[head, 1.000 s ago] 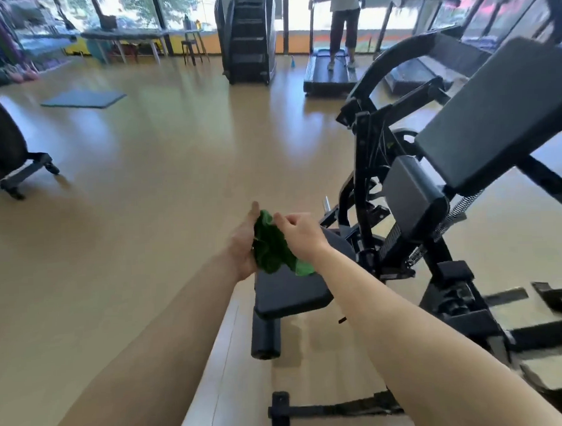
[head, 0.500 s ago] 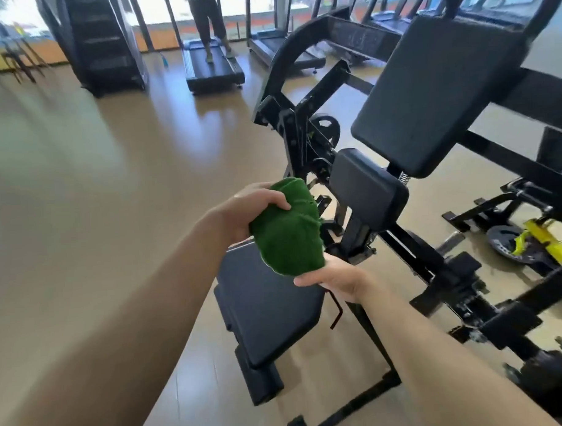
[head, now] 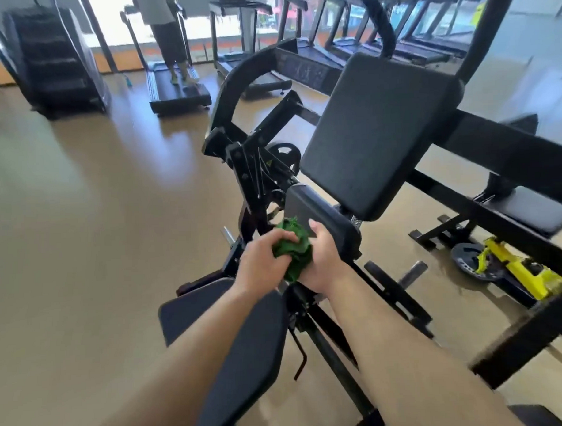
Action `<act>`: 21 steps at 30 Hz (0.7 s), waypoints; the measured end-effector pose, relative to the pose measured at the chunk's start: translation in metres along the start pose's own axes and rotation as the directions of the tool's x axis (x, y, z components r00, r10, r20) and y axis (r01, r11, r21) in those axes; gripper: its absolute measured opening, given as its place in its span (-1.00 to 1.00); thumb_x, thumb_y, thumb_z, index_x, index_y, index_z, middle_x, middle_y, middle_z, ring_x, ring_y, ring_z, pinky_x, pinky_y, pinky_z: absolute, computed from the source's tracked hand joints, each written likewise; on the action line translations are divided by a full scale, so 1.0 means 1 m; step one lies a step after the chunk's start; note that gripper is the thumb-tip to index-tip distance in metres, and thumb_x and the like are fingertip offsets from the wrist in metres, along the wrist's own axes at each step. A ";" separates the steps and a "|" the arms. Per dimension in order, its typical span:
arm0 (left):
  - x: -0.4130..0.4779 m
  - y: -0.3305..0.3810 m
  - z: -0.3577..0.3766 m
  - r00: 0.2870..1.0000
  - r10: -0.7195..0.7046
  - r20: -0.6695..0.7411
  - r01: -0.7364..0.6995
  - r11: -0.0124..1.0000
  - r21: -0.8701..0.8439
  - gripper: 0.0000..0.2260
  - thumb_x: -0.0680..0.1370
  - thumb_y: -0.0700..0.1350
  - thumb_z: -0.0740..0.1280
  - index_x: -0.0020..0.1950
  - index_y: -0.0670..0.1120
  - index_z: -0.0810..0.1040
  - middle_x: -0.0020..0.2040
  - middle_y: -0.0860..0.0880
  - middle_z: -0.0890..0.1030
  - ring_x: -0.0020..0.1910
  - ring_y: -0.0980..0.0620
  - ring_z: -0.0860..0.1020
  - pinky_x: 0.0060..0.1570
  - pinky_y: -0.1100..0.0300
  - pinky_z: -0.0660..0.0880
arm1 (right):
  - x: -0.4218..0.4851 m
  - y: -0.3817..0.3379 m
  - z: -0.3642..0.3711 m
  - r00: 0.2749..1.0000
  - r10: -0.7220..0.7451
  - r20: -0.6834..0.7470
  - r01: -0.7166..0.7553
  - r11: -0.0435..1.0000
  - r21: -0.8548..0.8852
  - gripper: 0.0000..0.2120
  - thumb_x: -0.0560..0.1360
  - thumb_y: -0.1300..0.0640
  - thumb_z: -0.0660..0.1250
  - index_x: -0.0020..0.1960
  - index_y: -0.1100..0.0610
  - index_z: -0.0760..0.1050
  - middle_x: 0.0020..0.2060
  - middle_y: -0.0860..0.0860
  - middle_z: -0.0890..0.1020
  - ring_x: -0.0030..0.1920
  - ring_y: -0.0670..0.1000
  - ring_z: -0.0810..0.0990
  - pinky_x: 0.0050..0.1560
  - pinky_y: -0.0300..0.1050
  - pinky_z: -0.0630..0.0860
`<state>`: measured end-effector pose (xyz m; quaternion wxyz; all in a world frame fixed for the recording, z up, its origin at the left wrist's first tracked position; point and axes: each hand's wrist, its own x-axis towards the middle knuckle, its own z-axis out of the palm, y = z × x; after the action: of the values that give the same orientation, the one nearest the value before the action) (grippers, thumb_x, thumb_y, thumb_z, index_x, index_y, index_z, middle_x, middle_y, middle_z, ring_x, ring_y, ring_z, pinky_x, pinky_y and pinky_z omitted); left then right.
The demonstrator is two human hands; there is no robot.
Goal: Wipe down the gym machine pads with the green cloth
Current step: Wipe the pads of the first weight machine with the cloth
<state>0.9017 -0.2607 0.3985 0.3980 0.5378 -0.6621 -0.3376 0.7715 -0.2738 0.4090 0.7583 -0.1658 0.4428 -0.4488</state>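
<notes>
both hands [head: 262, 264] bunch green cloth [head: 292, 249], seemingly touching small pad [head: 321, 217].

Tan gym floor [head: 83, 235] carrying machines

The glossy floor bears the black frame of the padded machine [head: 339, 363] in the foreground, a yellow-and-black piece of equipment [head: 524, 274] with a dark weight plate [head: 466, 260] beside it at right, a black stair climber [head: 54, 61] far left, and a row of treadmills [head: 176, 92] along the windows, a person standing on one.
</notes>
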 end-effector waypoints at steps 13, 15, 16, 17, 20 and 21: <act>0.137 0.021 0.029 0.816 -0.573 0.071 0.323 0.351 -0.879 -0.76 0.53 -0.11 0.43 0.18 -0.13 0.60 0.16 -0.24 0.69 0.12 -0.24 0.68 0.15 -0.22 0.60 | 0.027 -0.128 0.033 0.971 -0.160 0.179 0.240 0.616 -0.750 -0.47 0.59 -0.27 0.18 0.32 0.07 0.59 0.21 0.02 0.67 0.26 0.04 0.59 0.37 0.06 0.45; 0.160 0.027 0.029 0.798 -0.587 0.132 0.379 0.319 -0.869 -0.73 0.55 -0.22 0.36 0.25 -0.17 0.58 0.17 -0.26 0.67 0.06 -0.24 0.69 -0.03 -0.10 0.66 | 0.023 -0.156 0.030 0.880 -0.448 0.159 0.386 0.478 -0.789 -0.70 0.59 -0.08 0.27 0.05 0.08 0.68 -0.07 -0.02 0.74 0.03 0.02 0.69 0.13 0.00 0.58; 0.172 0.031 0.029 0.794 -0.592 0.137 0.384 0.314 -0.868 -0.72 0.55 -0.26 0.34 0.27 -0.21 0.57 0.15 -0.27 0.68 0.01 -0.23 0.70 -0.12 -0.04 0.66 | 0.021 -0.171 0.026 0.801 -0.584 0.135 0.436 0.413 -0.800 -0.77 0.56 -0.01 0.28 -0.06 0.05 0.68 -0.18 -0.06 0.75 -0.05 0.03 0.72 0.07 0.01 0.61; 0.184 0.037 0.029 0.797 -0.588 0.140 0.383 0.313 -0.869 -0.70 0.54 -0.28 0.34 0.27 -0.23 0.57 0.14 -0.28 0.68 -0.02 -0.24 0.70 -0.16 -0.04 0.67 | 0.018 -0.188 0.020 0.709 -0.698 0.099 0.460 0.351 -0.815 -0.80 0.53 0.03 0.27 -0.14 0.01 0.66 -0.24 -0.08 0.74 -0.10 0.02 0.72 0.06 0.01 0.62; 0.224 0.055 0.027 0.821 -0.553 0.143 0.364 0.313 -0.877 -0.66 0.50 -0.34 0.33 0.27 -0.26 0.57 0.15 -0.31 0.67 0.07 -0.30 0.68 0.01 -0.17 0.65 | -0.001 -0.242 0.000 0.391 -0.920 -0.007 0.450 0.199 -0.871 -0.78 0.48 0.10 0.23 -0.12 -0.06 0.65 -0.20 -0.14 0.73 -0.08 -0.07 0.69 0.14 -0.03 0.59; 0.237 0.062 0.027 0.829 -0.539 0.146 0.355 0.308 -0.883 -0.67 0.49 -0.35 0.31 0.25 -0.25 0.57 0.16 -0.31 0.67 0.08 -0.31 0.68 0.07 -0.21 0.63 | -0.010 -0.259 -0.007 0.287 -0.958 -0.027 0.421 0.152 -0.894 -0.77 0.49 0.11 0.23 -0.06 -0.04 0.66 -0.14 -0.13 0.72 -0.03 -0.06 0.67 0.16 -0.05 0.57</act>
<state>0.8252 -0.4806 0.4789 0.5636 0.4402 -0.1722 -0.6775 0.6257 -0.4055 0.5788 0.0832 -0.5057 0.6522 -0.5586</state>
